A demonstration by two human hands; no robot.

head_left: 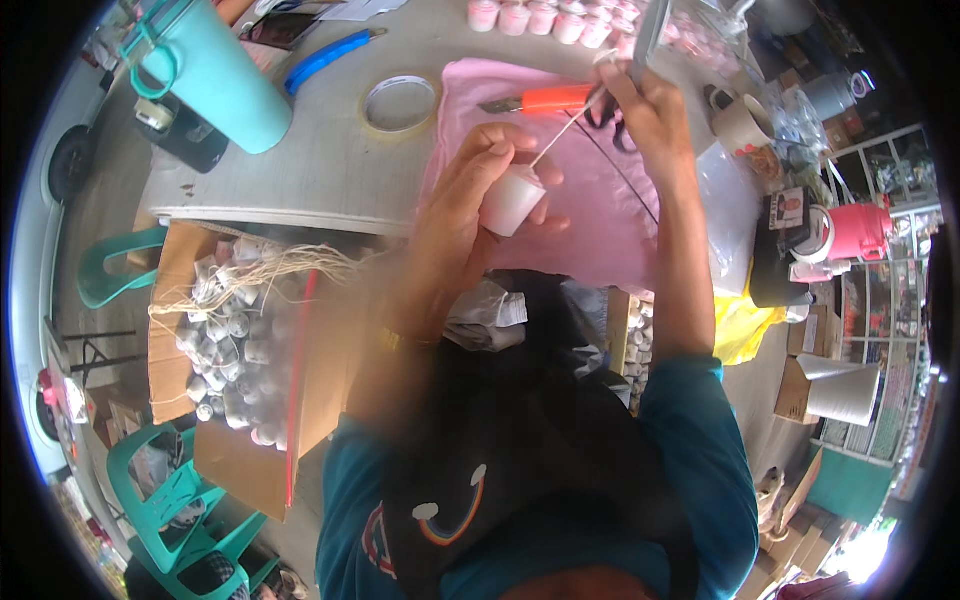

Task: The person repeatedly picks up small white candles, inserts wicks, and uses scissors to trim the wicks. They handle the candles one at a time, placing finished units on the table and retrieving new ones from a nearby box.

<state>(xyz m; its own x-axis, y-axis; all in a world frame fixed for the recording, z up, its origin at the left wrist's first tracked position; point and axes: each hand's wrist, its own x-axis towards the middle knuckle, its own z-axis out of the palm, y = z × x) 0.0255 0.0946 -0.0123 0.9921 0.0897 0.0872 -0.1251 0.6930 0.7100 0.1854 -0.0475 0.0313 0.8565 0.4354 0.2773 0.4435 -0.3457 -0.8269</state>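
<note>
My left hand (pixel 462 190) is closed around a small white cup-shaped piece (pixel 512 205) with a pinkish top, tilted over the pink cloth (pixel 590 235). From its top a thin pale cord (pixel 566 129) runs taut up to my right hand (pixel 655 118). The fingers of that hand pinch the cord's far end. A flat grey blade-like part (pixel 651 38) rises beside the same fingers, and black loops like scissor handles (pixel 618 132) show just below them; whether they belong together I cannot tell. An orange cutter (pixel 555 100) lies on the cloth between my hands.
Rows of pink-topped white cups (pixel 540 18) stand at the table's far side. A tape roll (pixel 400 104), a blue cutter (pixel 330 62) and a turquoise tumbler (pixel 215 75) are at left. Below, a cardboard box (pixel 330 350) holds many white pieces and loose cords. A mug (pixel 742 124) stands right.
</note>
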